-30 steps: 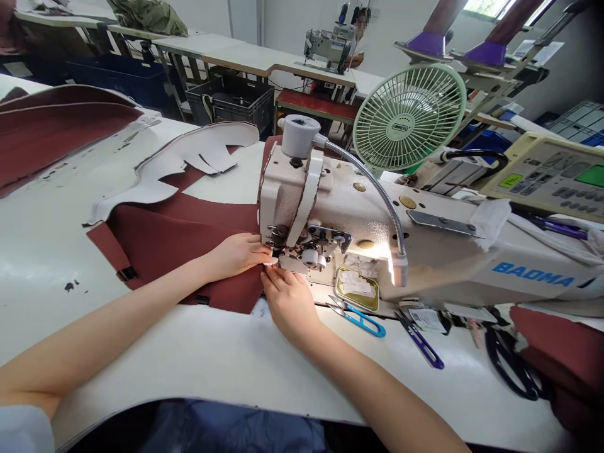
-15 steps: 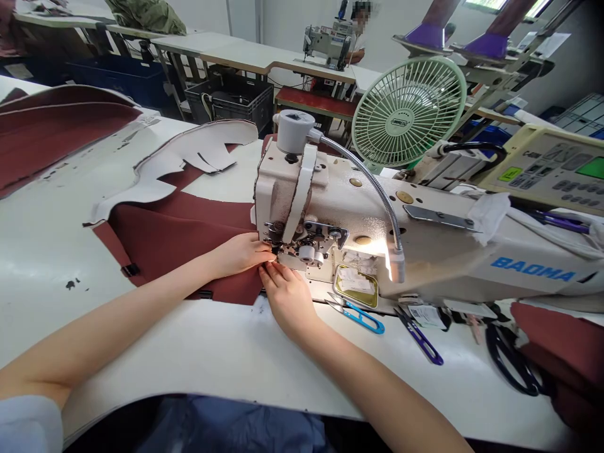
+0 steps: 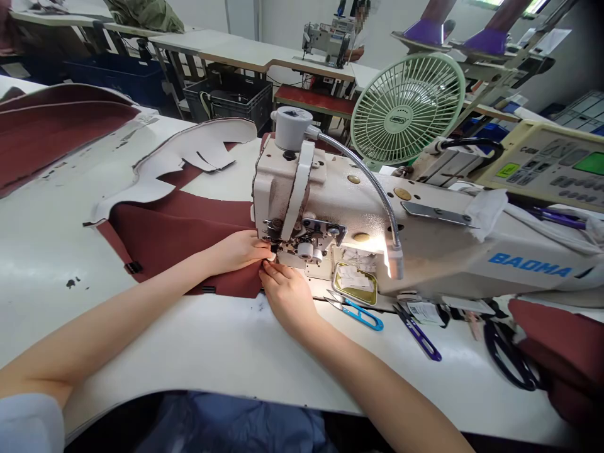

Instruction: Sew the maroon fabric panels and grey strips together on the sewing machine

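A maroon fabric piece (image 3: 165, 233) lies under the head of a white sewing machine (image 3: 330, 182), with a white layer (image 3: 165, 157) along its far side. My left hand (image 3: 238, 251) rests on the fabric just left of the needle area, its fingers closed at the edge. Right in front of the needle, my right hand (image 3: 289, 296) has its fingertips pressed together on the same edge. Both sets of fingertips nearly meet. The needle and presser foot are mostly hidden. Small dark clips, one of them a black clip (image 3: 133, 267), sit at the fabric's borders.
Blue thread snips (image 3: 361, 313), purple snips (image 3: 419, 333) and black-handled scissors (image 3: 507, 355) lie right of my hands. A small metal tray (image 3: 356, 283) sits beside the machine bed. Behind stand a green fan (image 3: 408, 113) and a crate (image 3: 229, 97); a person sits farther back.
The maroon fabric has shifted slightly away from me and to the right under the machine head. My hands keep nearly the same place at the needle. The view has tilted a little.
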`<move>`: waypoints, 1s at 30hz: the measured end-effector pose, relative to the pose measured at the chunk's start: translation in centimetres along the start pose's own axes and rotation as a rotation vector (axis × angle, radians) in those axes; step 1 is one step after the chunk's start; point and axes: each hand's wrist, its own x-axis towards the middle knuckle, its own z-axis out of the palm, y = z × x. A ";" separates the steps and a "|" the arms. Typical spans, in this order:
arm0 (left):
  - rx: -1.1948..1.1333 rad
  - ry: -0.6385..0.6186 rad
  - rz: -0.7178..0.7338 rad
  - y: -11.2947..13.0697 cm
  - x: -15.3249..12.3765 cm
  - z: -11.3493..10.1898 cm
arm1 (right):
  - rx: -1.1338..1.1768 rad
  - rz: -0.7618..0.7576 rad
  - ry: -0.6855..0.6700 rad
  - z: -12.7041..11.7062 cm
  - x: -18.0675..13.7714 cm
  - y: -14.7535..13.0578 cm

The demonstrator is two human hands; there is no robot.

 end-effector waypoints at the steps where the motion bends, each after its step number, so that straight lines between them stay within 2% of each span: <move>1: -0.004 0.008 0.002 -0.1 0.0 0.0 | -0.006 0.001 0.008 0.0 0.0 0.0; 7: -0.022 0.066 -0.096 -1.5 -0.8 -0.4 | 0.010 -0.036 0.026 -0.1 -0.3 -0.3; 11: -0.043 0.035 -0.017 -1.9 -1.1 -0.7 | 0.008 -0.036 0.011 -0.3 -0.4 -0.5; 14: 0.013 -0.004 0.033 -1.5 -0.9 -0.8 | 0.023 -0.024 0.000 -0.5 -0.2 -0.4; 22: 0.161 -0.091 0.057 -0.8 -0.4 -1.1 | 0.072 0.037 -0.050 -1.1 0.2 -0.2; 30: 0.143 -0.180 -0.072 1.3 0.8 -0.7 | 0.085 0.071 -0.069 -1.3 0.5 -0.2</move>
